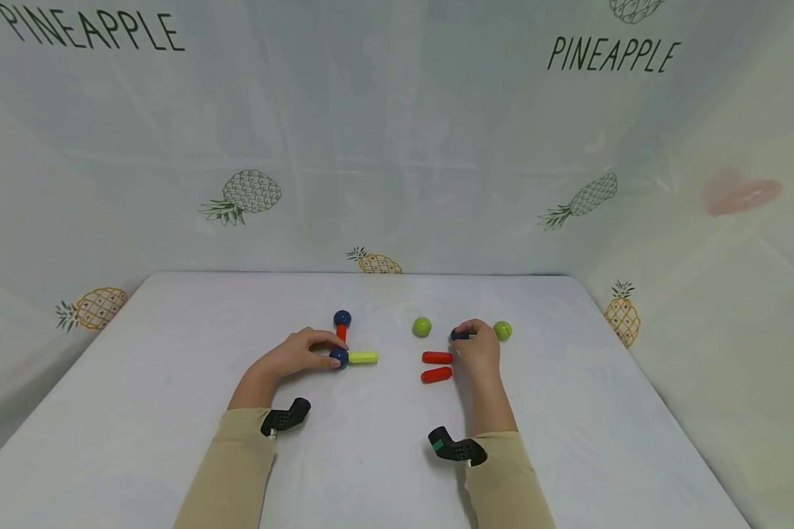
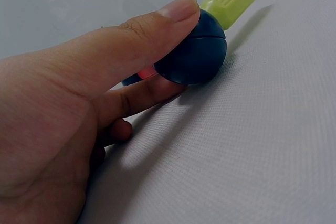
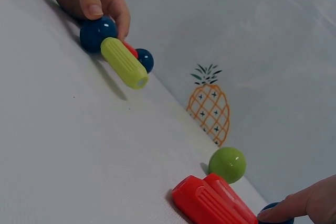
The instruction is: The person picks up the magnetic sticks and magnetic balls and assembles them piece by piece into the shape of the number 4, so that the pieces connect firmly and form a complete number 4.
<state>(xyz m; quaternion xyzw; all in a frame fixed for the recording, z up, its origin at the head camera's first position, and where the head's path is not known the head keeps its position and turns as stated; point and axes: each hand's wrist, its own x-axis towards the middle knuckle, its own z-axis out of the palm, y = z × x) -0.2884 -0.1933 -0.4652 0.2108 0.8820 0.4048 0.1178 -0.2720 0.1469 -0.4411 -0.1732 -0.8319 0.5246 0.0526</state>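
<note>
My left hand [image 1: 302,350] pinches a dark blue ball [image 2: 202,51] between thumb and fingers. A yellow-green ribbed rod [image 1: 363,357] is joined to that ball and points right. A red rod [image 1: 341,333] runs from it toward the back, with another blue ball [image 1: 342,318] on its far end. Over on the right, my right hand [image 1: 479,353] has its fingers on a separate blue ball [image 1: 459,335], partly covered by them. In the right wrist view only a fingertip and part of this ball [image 3: 275,214] show.
Two loose red rods [image 1: 437,358] lie left of my right hand. One green ball [image 1: 422,327] sits behind them, and a second green ball [image 1: 503,330] is just right of the hand. The white table [image 1: 370,455] meets a pineapple-printed curtain [image 1: 397,147] at the back.
</note>
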